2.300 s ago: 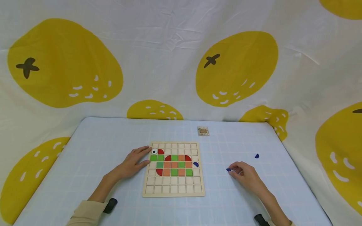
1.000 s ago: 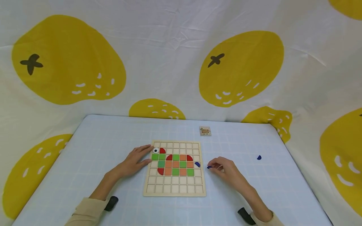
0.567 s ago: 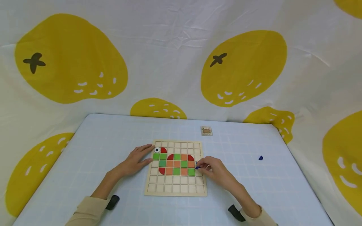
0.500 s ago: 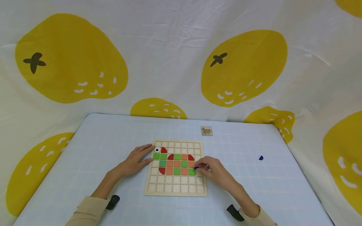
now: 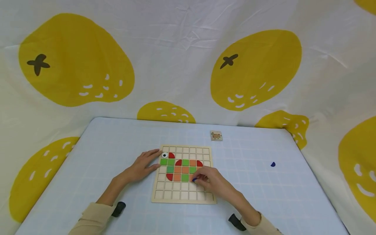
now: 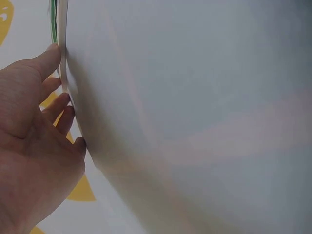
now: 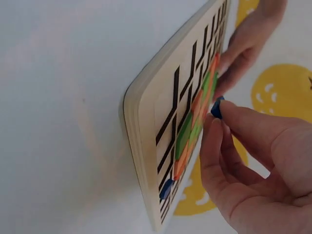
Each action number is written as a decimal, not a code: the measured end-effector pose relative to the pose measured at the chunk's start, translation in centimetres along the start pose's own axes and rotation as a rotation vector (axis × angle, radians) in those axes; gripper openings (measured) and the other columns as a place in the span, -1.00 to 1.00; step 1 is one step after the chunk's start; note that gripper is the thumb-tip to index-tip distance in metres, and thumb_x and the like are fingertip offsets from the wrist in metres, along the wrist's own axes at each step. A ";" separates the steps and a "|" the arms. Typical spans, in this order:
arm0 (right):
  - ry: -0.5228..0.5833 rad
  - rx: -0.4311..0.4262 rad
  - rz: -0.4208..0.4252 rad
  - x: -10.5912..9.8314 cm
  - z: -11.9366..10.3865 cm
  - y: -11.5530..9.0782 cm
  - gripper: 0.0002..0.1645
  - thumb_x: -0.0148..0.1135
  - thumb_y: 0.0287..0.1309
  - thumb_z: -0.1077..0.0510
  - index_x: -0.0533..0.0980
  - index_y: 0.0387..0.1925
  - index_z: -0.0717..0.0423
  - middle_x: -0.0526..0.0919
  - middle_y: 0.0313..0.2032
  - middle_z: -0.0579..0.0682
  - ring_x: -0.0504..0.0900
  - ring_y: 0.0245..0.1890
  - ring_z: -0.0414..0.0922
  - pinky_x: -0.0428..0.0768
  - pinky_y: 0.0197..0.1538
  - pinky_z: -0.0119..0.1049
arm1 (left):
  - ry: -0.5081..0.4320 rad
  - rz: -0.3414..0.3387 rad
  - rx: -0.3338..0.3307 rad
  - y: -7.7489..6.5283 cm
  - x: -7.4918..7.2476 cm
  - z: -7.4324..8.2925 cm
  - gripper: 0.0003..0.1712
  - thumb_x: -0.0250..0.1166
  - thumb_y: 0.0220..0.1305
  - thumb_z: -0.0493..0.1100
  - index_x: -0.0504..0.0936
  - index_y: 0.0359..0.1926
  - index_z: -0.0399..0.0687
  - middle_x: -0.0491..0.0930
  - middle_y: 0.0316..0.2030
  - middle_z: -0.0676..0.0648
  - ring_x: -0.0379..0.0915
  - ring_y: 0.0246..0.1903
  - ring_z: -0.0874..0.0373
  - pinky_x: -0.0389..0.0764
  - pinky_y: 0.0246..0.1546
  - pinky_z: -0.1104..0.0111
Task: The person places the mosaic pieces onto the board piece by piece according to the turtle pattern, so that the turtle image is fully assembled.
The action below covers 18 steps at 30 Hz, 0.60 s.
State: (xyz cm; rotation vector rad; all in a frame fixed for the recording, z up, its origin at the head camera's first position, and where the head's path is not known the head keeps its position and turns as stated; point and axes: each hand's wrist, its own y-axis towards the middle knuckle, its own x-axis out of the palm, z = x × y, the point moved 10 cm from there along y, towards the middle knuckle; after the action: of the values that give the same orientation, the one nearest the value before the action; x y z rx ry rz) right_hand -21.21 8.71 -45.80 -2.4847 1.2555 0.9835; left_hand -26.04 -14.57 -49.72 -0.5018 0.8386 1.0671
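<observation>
A wooden grid board [image 5: 176,195] lies on the table, with green, orange and red pieces in its cells and a round eye piece [image 5: 164,155] at upper left. My left hand [image 5: 142,166] rests with extended fingers and thumb at the board's left edge. Over the lower right part of the pattern, my right hand [image 5: 212,181] pinches a small blue piece [image 7: 218,107] between thumb and finger. Another blue piece [image 7: 166,188] sits in a cell beside the coloured tiles; the right hand covers it in the head view.
One blue half-round piece [image 5: 273,164] lies on the table at the right. Behind the board is a small square card [image 5: 216,135] with a printed grid picture. A white curtain with yellow fruit shapes [image 5: 76,62] hangs behind the table [image 5: 243,147].
My right hand has carried the pinched blue piece leftward from the table, over the board's right edge, to the lower tiles. My left hand has stayed at the board's left edge.
</observation>
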 end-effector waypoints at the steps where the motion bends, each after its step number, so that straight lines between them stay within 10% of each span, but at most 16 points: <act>1: 0.001 0.004 -0.006 0.2 0.0 0.1 -0.87 0.36 0.29 0.34 0.69 -0.13 0.19 0.72 -0.23 -0.04 0.61 -0.25 -0.24 0.63 -0.16 -0.40 | 0.005 0.000 -0.001 0.0 0.0 0.0 -0.30 0.24 0.52 -0.05 0.29 0.55 -0.13 0.20 0.52 -0.27 0.08 0.46 -0.28 0.18 0.38 -0.28; 18: 0.010 0.051 -0.099 2.2 0.1 0.1 -0.90 0.38 0.25 0.39 0.71 -0.25 0.17 0.73 -0.29 -0.12 0.59 -0.32 -0.31 0.64 -0.19 -0.43 | 0.005 -0.011 -0.013 0.0 -0.1 0.4 -0.31 0.23 0.52 -0.04 0.29 0.54 -0.14 0.21 0.51 -0.28 0.09 0.44 -0.30 0.18 0.38 -0.28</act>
State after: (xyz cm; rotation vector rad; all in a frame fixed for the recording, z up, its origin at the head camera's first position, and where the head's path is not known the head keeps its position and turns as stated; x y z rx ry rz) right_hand -20.42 7.29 -47.23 -2.4896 1.1340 0.9053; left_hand -25.98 -14.35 -49.43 -0.5195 0.8333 1.0617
